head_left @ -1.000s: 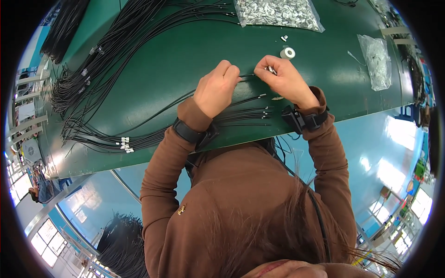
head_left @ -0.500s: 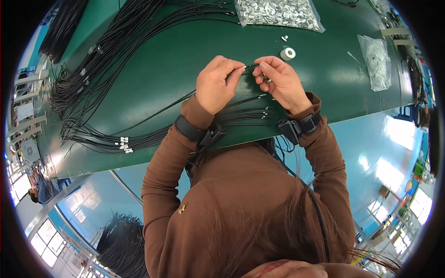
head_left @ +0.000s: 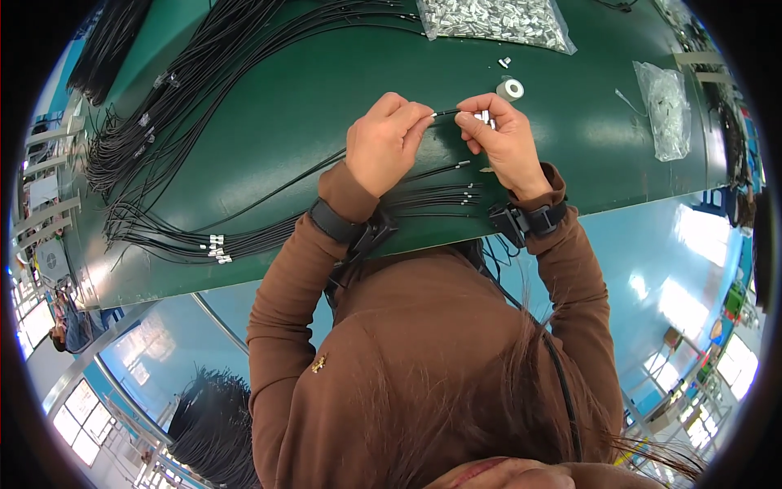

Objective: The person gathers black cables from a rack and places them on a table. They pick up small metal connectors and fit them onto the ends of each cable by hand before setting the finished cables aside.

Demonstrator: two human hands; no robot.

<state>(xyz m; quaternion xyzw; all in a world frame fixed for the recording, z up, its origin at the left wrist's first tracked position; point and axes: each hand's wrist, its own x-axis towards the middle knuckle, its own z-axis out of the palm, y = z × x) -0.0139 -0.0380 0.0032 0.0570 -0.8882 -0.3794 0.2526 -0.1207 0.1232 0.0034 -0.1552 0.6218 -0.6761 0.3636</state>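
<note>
My left hand (head_left: 381,138) is closed, with thumb and forefinger pinching a thin black cable (head_left: 446,112) near its end. A whitish bit shows at those fingertips. Opposite it, my right hand (head_left: 507,147) pinches the cable's tip between thumb and forefinger. Several small white and silvery pieces (head_left: 486,119) show among the right hand's curled fingers. From the left hand the cable trails back left across the green table. Below the hands lies a row of black cables (head_left: 440,197) with light tips.
Beyond my right hand stands a white roll (head_left: 511,89), with small white pieces (head_left: 504,62) behind it. A clear bag of silvery parts (head_left: 497,23) lies at the far edge, another clear bag (head_left: 664,114) at right. Black cable bundles (head_left: 191,69) cover the table's left.
My right hand has turned slightly, and more of the white pieces in it now show. Both hands keep their pinch on the cable in nearly the same place.
</note>
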